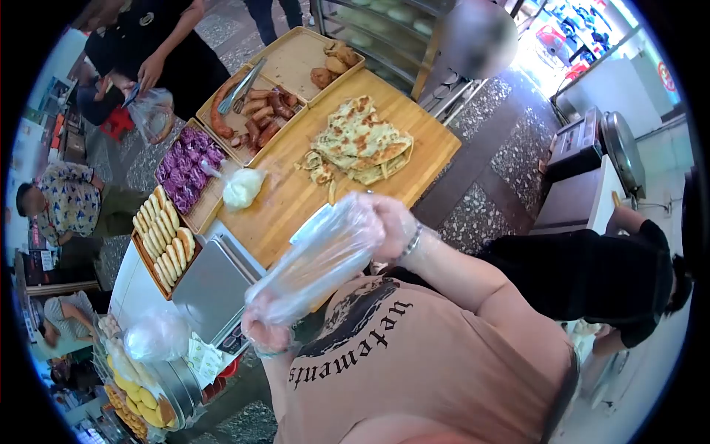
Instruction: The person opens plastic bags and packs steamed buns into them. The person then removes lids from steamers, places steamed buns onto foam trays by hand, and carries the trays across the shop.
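A clear plastic bag (318,255) is stretched between my two hands in front of my chest. My right hand (394,226), with a bracelet at the wrist, is closed on its upper end. My left hand (266,331) holds the lower end, its fingers partly covered by the film. Beyond my right hand, a browned, cut flatbread (362,140) lies on the wooden board (433,140), with small pieces beside it. A small knotted bag with pale contents (242,187) sits at the board's left edge.
Trays hold sausages (262,118) with tongs (240,87), purple-wrapped items (188,164) and filled buns (164,240). A metal scale (211,288) stands at left. One person (159,55) holds a bag across the counter; another person (592,274) in black is at right.
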`<state>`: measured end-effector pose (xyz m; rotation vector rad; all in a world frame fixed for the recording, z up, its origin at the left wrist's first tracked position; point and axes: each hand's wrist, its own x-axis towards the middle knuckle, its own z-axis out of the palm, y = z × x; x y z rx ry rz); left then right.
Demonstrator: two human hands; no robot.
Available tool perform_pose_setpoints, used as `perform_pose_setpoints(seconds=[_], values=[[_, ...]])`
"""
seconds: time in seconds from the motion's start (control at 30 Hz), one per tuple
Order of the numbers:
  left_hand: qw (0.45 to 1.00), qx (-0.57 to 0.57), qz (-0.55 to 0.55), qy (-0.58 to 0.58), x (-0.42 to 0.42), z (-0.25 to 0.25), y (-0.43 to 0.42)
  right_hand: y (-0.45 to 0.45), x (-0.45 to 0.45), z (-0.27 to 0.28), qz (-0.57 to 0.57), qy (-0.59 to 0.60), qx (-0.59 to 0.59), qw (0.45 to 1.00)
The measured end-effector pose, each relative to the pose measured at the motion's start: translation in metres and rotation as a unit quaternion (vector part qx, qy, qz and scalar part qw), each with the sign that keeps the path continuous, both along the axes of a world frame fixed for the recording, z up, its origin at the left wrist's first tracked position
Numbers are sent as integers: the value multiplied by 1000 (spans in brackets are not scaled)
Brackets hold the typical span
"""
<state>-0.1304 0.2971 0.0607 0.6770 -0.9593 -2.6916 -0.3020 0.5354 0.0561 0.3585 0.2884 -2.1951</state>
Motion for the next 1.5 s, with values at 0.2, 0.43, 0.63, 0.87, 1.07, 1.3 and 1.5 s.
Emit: perform_pose_setpoints(seconds=[0.2,0.43,0.63,0.87,1.07,1.3,1.5], values=[[819,-418,-388,-63,-63,-41,86,103,-51,-10,-94,163,127,974],[864,-477,-158,-44,-203,-87,210,274,-163,-52,128,320,485,804],[987,128,-98,-1,-347,-81,390,380,-338,-86,-17,313,648,694],[765,-463,-355,272,-432,-22,486,466,-469,-48,-157,417,665,599],[816,-501,-289,-14,-430,-26,525,457,-505,-1,-288,671,665,157],[759,-628,-159,69,-426,3,531,452,-520,72,-68,686,724,9],[689,-713,-102,79,-389,46,523,536,-452,73,0,747,661,72]])
